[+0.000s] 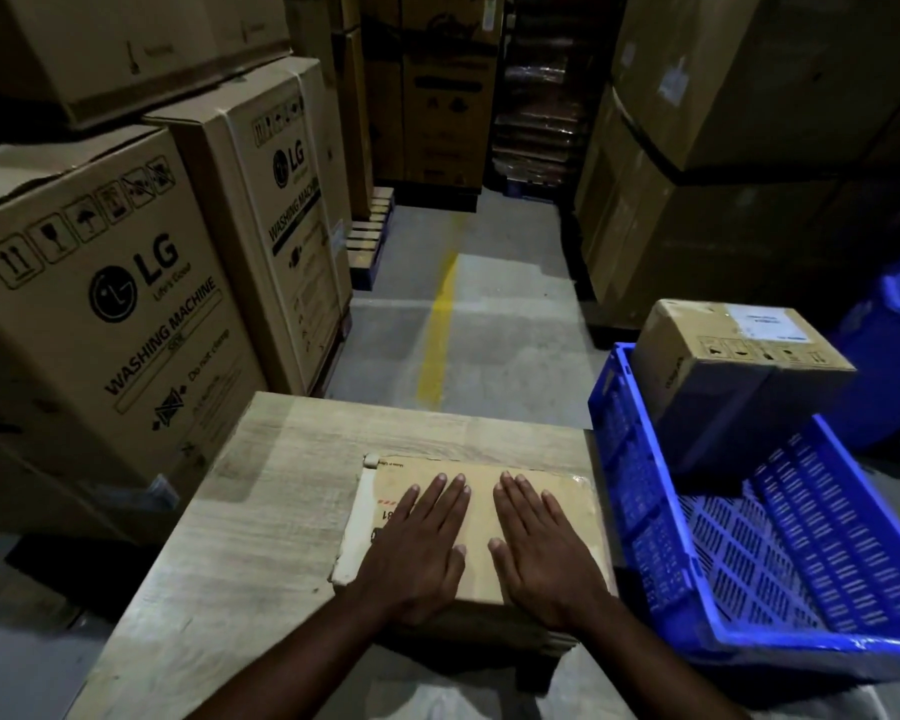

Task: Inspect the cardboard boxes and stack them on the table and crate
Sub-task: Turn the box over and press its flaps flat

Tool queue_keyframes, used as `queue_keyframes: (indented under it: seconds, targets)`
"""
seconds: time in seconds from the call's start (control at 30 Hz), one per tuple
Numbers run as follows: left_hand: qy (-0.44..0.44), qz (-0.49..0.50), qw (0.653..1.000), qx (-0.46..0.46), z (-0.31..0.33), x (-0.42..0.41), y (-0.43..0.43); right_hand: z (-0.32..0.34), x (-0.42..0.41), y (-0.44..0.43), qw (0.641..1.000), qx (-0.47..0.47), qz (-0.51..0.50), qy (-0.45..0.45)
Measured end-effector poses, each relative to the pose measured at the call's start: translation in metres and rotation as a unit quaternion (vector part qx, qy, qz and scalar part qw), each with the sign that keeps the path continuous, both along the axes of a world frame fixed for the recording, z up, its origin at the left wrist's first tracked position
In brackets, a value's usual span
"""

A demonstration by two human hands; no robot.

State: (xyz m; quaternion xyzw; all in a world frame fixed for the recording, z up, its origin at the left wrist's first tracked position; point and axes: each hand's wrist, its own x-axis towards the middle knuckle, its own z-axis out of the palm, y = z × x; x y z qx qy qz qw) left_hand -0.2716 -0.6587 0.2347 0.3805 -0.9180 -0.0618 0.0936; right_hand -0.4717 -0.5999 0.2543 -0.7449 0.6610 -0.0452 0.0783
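My left hand (418,543) and right hand (541,543) press flat, fingers straight, on a box (481,491) on the table (261,511). Right: crate (749,553) holding another box (733,371). Left: cartons (105,314).

Dim aisle: grey concrete floor (505,304) with yellow line (440,330), flanked by washing-machine cartons (100,304).

"LG WASHING MACHINE" on two tall cartons (100,324).
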Motion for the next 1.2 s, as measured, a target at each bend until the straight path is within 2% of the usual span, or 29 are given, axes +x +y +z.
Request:
queue_keyframes:
  seconds: [0.1,0.27,0.37,0.47,0.57,0.63,0.7,0.8,0.9,1.0,1.2]
  targets:
    - [0.012,0.009,1.0,-0.009,-0.001,0.018,0.0,0.001,-0.01,0.007,1.0,0.017,-0.02,0.002]
    - [0.03,0.026,0.999,-0.023,-0.003,0.029,0.0,-0.007,-0.02,0.013,0.995,-0.021,-0.092,0.029]
    - [0.028,0.029,0.999,-0.024,-0.002,0.029,-0.001,-0.004,-0.021,0.01,0.996,-0.009,-0.089,0.001]
    - [0.048,0.067,0.996,-0.019,0.001,0.041,0.002,-0.006,-0.025,0.017,0.982,-0.061,-0.162,-0.07]
    - [0.156,0.163,0.974,0.03,-0.007,0.064,0.012,-0.023,-0.036,0.037,0.93,-0.066,-0.289,-0.218]
    - [0.236,0.225,0.941,0.089,-0.014,0.08,0.024,-0.032,-0.036,0.051,0.863,-0.035,-0.359,-0.353]
    - [0.272,0.242,0.921,0.137,-0.024,0.092,0.036,-0.033,-0.03,0.062,0.807,-0.014,-0.398,-0.437]
    - [0.315,0.234,0.898,0.198,-0.028,0.095,0.045,-0.033,-0.024,0.07,0.758,-0.04,-0.418,-0.499]
    - [0.349,0.232,0.883,0.211,-0.016,0.084,0.041,-0.032,-0.022,0.066,0.731,-0.044,-0.422,-0.534]
    - [0.348,0.229,0.885,0.207,-0.005,0.077,0.028,-0.03,-0.025,0.053,0.725,-0.049,-0.422,-0.542]
    - [0.33,0.213,0.892,0.222,-0.002,0.071,-0.014,-0.025,-0.036,0.012,0.752,-0.041,-0.382,-0.537]
